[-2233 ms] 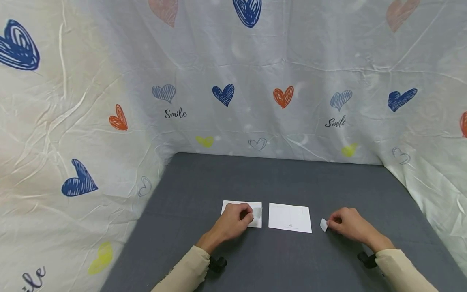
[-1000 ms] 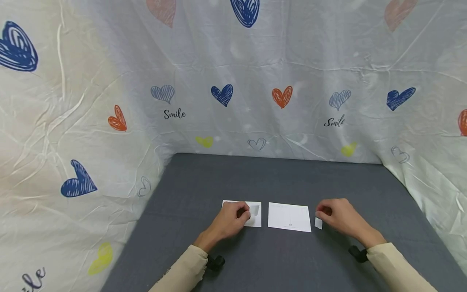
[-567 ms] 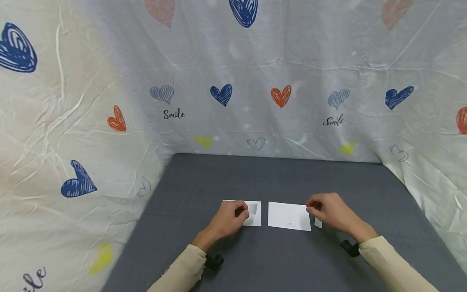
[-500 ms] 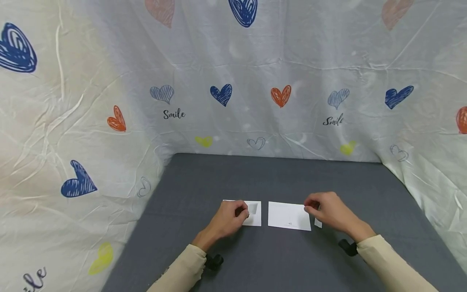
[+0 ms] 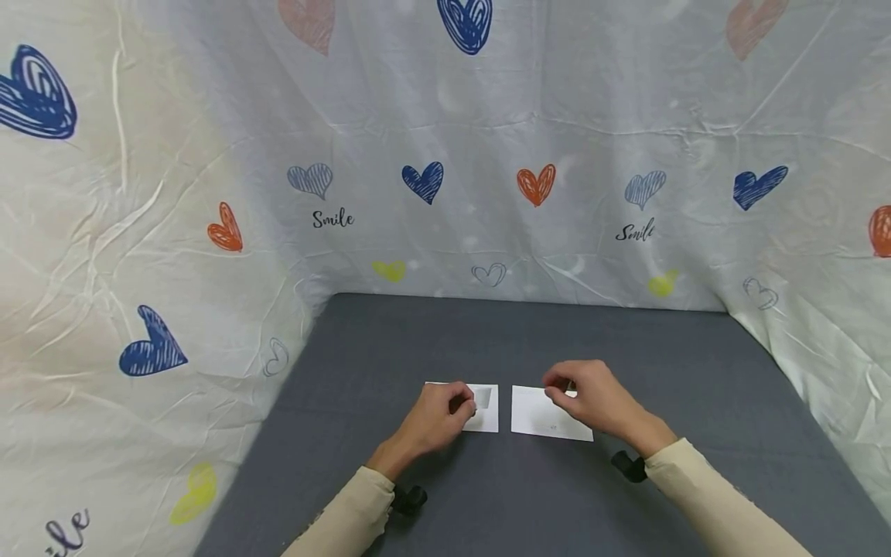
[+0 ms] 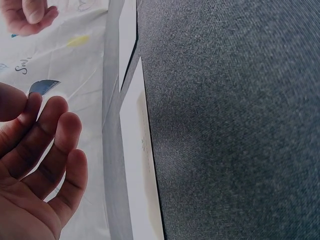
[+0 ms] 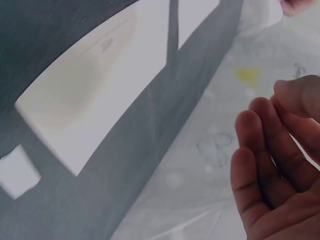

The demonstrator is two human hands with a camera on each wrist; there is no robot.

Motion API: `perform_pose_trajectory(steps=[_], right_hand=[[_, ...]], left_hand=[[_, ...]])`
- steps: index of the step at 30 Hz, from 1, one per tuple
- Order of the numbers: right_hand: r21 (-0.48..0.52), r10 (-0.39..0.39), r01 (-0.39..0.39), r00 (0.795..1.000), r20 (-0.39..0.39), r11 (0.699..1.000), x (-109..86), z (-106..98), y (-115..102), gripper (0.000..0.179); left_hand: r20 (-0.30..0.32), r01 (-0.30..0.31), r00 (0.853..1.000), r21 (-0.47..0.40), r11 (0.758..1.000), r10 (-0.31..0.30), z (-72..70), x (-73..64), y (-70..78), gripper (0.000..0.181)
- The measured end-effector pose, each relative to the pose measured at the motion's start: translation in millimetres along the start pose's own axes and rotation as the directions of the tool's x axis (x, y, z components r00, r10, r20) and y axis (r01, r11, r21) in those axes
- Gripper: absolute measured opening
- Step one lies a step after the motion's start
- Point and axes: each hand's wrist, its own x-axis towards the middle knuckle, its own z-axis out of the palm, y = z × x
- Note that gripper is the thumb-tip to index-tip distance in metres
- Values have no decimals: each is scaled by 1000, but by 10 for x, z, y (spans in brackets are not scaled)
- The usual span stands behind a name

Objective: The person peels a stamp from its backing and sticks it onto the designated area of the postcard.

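Two bare hands work over a grey table (image 5: 418, 333), seen from above, with a heart-patterned white cloth (image 5: 459, 116) filling the upper part of the frame. Just below center, two white cards lie flat side by side, a narrow gap between them, their long sides running left to right.

The left hand (image 5: 437, 418) is in front of the left card (image 5: 489, 424), covering much of it. Its thumb and index finger pinch a small thin sheet (image 5: 483, 398), grey and see-through from above, whose free part juts out to the right; the other fingers curve loosely, as the left wrist view shows.

The right hand (image 5: 590, 398) hangs over the upper right of the right card (image 5: 537, 414). Its thumb and index tips come together with nothing visible between them, the rest relaxed.

The main relation is this: the sheet is at the left fingertips, and from the right fingertips it lies to the left, across the gap between the cards, its free end facing them.

At lower left in the right wrist view, a small white scrap (image 7: 19, 172) lies beside the right card, apart from it.
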Motion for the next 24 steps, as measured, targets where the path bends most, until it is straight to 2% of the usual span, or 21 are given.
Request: perform_pose_trajectory(steps=[13, 20, 24], right_hand=[[45, -103, 103, 995, 2, 994, 211, 282, -288, 10], [95, -189, 190, 982, -21, 977, 280, 454, -396, 12], [131, -210, 212, 977, -23, 969, 306, 551, -448, 14]], left_hand=[[-14, -14, 1000, -8, 1000, 14, 8, 4, 35, 13], [-22, -36, 999, -7, 999, 36, 17, 6, 44, 12], [-25, -54, 998, -19, 998, 53, 28, 4, 45, 13]])
